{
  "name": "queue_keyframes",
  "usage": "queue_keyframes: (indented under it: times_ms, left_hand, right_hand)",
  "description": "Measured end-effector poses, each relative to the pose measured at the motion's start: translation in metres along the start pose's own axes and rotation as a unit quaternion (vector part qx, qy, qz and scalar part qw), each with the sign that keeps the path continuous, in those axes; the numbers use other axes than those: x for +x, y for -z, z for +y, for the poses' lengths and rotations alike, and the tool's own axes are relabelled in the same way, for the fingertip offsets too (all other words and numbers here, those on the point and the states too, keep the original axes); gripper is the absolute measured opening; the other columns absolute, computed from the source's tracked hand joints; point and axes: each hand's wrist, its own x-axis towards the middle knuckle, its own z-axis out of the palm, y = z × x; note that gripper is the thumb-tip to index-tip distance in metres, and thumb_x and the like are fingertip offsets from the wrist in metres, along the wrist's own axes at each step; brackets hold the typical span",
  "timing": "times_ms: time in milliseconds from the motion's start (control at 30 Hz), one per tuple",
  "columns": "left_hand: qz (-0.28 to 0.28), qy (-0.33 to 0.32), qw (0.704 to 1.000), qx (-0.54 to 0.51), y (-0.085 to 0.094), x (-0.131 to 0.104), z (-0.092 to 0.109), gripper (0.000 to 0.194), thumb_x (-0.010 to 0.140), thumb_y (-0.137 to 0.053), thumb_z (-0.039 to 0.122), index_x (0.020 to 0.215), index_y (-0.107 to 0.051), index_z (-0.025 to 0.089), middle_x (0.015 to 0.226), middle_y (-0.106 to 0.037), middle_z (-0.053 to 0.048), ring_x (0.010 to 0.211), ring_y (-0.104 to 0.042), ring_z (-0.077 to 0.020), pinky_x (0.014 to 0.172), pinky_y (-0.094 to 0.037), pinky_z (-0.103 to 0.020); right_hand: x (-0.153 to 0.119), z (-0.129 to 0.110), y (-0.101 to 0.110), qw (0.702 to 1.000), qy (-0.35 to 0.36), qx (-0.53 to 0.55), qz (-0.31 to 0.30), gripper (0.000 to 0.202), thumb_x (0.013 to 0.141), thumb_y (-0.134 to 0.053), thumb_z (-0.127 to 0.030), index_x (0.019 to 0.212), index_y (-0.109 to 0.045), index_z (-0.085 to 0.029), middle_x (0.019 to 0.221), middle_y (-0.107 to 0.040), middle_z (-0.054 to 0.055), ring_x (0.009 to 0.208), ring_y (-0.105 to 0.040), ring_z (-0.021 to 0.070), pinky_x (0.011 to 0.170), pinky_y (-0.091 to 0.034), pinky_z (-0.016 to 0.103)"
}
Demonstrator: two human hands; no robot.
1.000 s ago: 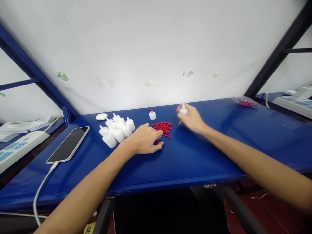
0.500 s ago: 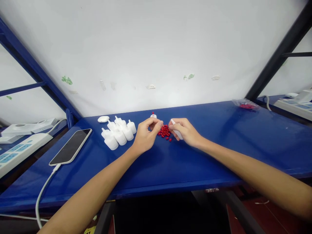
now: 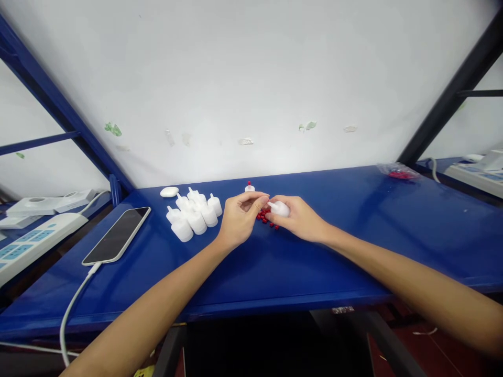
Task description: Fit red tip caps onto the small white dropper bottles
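Small white nozzle bottle (image 3: 280, 209) lies tipped sideways in right hand (image 3: 299, 219), fingers wrapped round its body, above the red caps (image 3: 266, 218) mid-desk (image 3: 353, 251). Left hand (image 3: 240, 219) pinches closed at the nozzle tip. Judged light, thin-walled, squeezable: hold by the body.

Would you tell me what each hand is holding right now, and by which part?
The right hand grips a small white bottle around its body, nozzle pointing left. The left hand pinches at that nozzle; anything between its fingertips is too small to tell.
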Motion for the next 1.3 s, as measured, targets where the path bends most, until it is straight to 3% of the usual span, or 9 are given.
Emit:
queue_keyframes:
  times_ms: [167,367,633,800,933,1000,1133,1300]
  left_hand:
    - [-0.015,0.004,1.0,-0.001,0.002,0.0,-0.001,0.026,0.083,-0.071,0.038,0.089,-0.074,0.013,0.08,-0.075,-0.006,0.071,-0.069,-0.0152,0.069,-0.057,-0.027]
    - [-0.024,-0.007,1.0,0.01,0.001,0.0,0.0,0.023,0.083,-0.071,0.036,0.088,-0.075,0.014,0.084,-0.076,-0.006,0.072,-0.068,-0.014,0.068,-0.056,-0.025]
    - [-0.022,-0.02,0.999,0.041,-0.003,-0.002,-0.004,0.02,0.085,-0.07,0.034,0.09,-0.076,0.015,0.09,-0.075,-0.007,0.08,-0.068,-0.0162,0.073,-0.055,-0.028]
    - [-0.043,-0.121,0.984,0.122,0.005,0.0,-0.007,0.015,0.089,-0.066,0.03,0.093,-0.077,0.019,0.092,-0.071,-0.006,0.086,-0.065,-0.016,0.074,-0.053,-0.028]
    - [-0.083,-0.234,0.948,0.197,0.009,-0.004,-0.002,0.023,0.095,-0.057,0.022,0.111,-0.074,0.021,0.095,-0.067,-0.006,0.087,-0.063,-0.0151,0.08,-0.051,-0.031]
    - [-0.117,-0.257,0.934,0.216,0.01,-0.006,0.002,0.029,0.097,-0.052,0.02,0.12,-0.069,0.022,0.099,-0.066,-0.007,0.091,-0.062,-0.0163,0.083,-0.051,-0.032]
    - [-0.159,-0.212,0.937,0.228,0.01,-0.008,0.006,0.035,0.099,-0.046,0.023,0.128,-0.064,0.023,0.102,-0.064,-0.008,0.093,-0.06,-0.0179,0.086,-0.05,-0.034]
    - [-0.15,-0.182,0.943,0.235,0.01,-0.008,0.006,0.034,0.096,-0.049,0.025,0.129,-0.06,0.022,0.094,-0.06,-0.005,0.081,-0.055,-0.0162,0.076,-0.048,-0.03]
  right_hand:
    - [0.0,0.0,0.002,1.0,-0.009,-0.002,0.001,0.018,0.084,-0.062,-0.035,0.085,-0.063,-0.017,0.074,-0.068,0.002,0.063,-0.06,0.0151,0.059,-0.044,0.025]
    - [-0.001,-0.005,0.009,0.995,0.033,-0.097,0.0,0.012,0.084,-0.061,-0.03,0.081,-0.06,-0.018,0.069,-0.067,-0.001,0.059,-0.057,0.0129,0.056,-0.04,0.023]
    - [0.0,0.0,0.006,0.994,0.053,-0.091,0.023,0.013,0.085,-0.061,-0.032,0.084,-0.061,-0.019,0.07,-0.065,-0.002,0.061,-0.056,0.0126,0.058,-0.04,0.023]
    - [-0.003,-0.005,0.006,0.993,0.051,-0.103,0.022,0.02,0.086,-0.061,-0.038,0.082,-0.062,-0.018,0.069,-0.064,-0.002,0.06,-0.054,0.0125,0.058,-0.038,0.024]
    - [-0.007,-0.011,0.01,0.992,0.073,-0.091,0.055,0.041,0.09,-0.054,-0.051,0.068,-0.058,-0.017,0.059,-0.055,-0.002,0.055,-0.045,0.0112,0.055,-0.032,0.025]
    - [-0.007,-0.012,0.011,0.993,0.067,-0.074,0.064,0.048,0.089,-0.052,-0.058,0.067,-0.06,-0.016,0.057,-0.053,-0.002,0.054,-0.044,0.0112,0.054,-0.031,0.025]
    - [-0.006,-0.01,0.012,0.994,0.052,-0.078,0.064,0.053,0.088,-0.051,-0.063,0.068,-0.064,-0.015,0.057,-0.054,-0.001,0.055,-0.043,0.0113,0.053,-0.03,0.025]
    - [-0.003,-0.01,0.014,0.99,0.051,-0.108,0.08,0.06,0.087,-0.046,-0.067,0.054,-0.052,-0.018,0.049,-0.041,-0.003,0.05,-0.034,0.0099,0.05,-0.025,0.026]
